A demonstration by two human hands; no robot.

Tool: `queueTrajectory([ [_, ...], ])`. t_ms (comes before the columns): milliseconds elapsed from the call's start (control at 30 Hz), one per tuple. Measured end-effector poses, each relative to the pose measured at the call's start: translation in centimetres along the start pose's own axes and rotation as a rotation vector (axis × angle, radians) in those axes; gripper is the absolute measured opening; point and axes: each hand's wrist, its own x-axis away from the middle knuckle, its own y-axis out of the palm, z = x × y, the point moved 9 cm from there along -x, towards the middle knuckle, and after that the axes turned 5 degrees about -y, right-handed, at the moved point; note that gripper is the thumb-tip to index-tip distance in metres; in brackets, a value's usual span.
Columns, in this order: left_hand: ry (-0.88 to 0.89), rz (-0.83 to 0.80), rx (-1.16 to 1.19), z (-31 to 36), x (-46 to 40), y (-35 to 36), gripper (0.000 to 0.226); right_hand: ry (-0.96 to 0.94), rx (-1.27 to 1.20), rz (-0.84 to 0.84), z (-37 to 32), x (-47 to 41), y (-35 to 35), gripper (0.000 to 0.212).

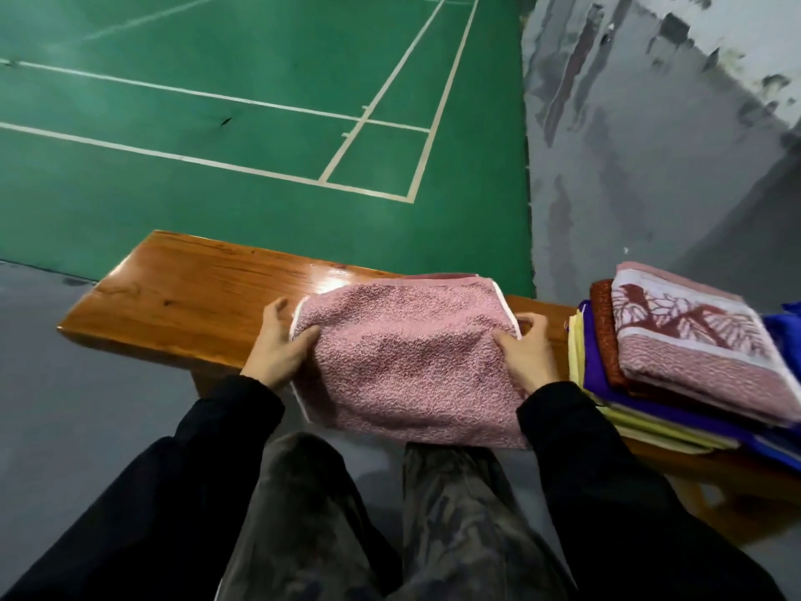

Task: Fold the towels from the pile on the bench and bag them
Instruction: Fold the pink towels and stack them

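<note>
Towel: folded pink terry towel (407, 362) with a white edge lies on the glossy brown wooden bench (182, 297), its near edge hanging over toward my knees.
Left hand: my left hand (279, 340) pinches the towel's left edge, thumb on top.
Right hand: my right hand (526, 347) grips its right edge, fingers curled behind, as far as I can see.
Pile: stack of pink patterned, purple, yellow and rust cloths (676, 366) sits just right of the towel.
</note>
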Motion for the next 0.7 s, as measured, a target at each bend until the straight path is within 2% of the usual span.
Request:
queueTrajectory([
  [67, -0.119, -0.1, 0.347, -1.2, 0.8, 0.4, 0.088, 0.065, -0.326, -0.04, 0.5, 0.2, 0.0, 0.066],
  [100, -0.165, -0.18, 0.474, -1.4, 1.2, 1.2, 0.091, 0.09, -0.49, -0.091, 0.5, 0.3, 0.3, 0.067],
  [133, -0.186, -0.226, 0.561, -1.7, 1.6, 1.6, 0.093, 0.105, -0.616, -0.159, 0.2, 0.5, 0.5, 0.06],
  [200, -0.224, -0.221, 0.603, -3.1, 1.9, 1.8, 0.086, 0.098, -0.695, -0.248, 0.0, 0.7, 0.9, 0.042],
  [267, -0.293, -0.027, 0.399, -5.0, 2.4, 0.5, 0.061, 0.077, -0.667, -0.27, 0.5, 0.5, 1.0, 0.033],
  [333, -0.281, 0.129, 0.024, -5.3, 3.0, -0.9, 0.062, 0.061, -0.611, -0.261, 1.0, 0.1, 0.9, 0.03],
  [400, -0.212, 0.149, -0.198, -4.7, 3.8, -0.9, 0.066, 0.051, -0.551, -0.249, 1.2, -0.1, 0.9, 0.028],
  [467, -0.126, 0.089, -0.165, -4.7, 3.9, -0.3, 0.078, 0.034, -0.511, -0.236, 1.3, -0.3, 1.0, 0.028],
  [533, -0.034, 0.024, -0.064, -5.3, 3.3, 0.1, 0.101, 0.009, -0.485, -0.256, 1.6, -0.4, 1.2, 0.026],
  [567, 0.007, -0.01, -0.042, -5.3, 3.4, 0.4, 0.103, 0.009, -0.47, -0.279, 1.8, -0.5, 1.3, 0.024],
  [600, 0.045, -0.023, -0.037, -4.9, 3.7, 0.4, 0.094, 0.02, -0.453, -0.321, 1.9, -0.5, 1.6, 0.024],
  [700, 0.16, 0.006, -0.017, -2.9, 4.3, 0.3, 0.046, 0.031, -0.337, -0.497, 1.5, -0.8, 2.8, 0.041],
])
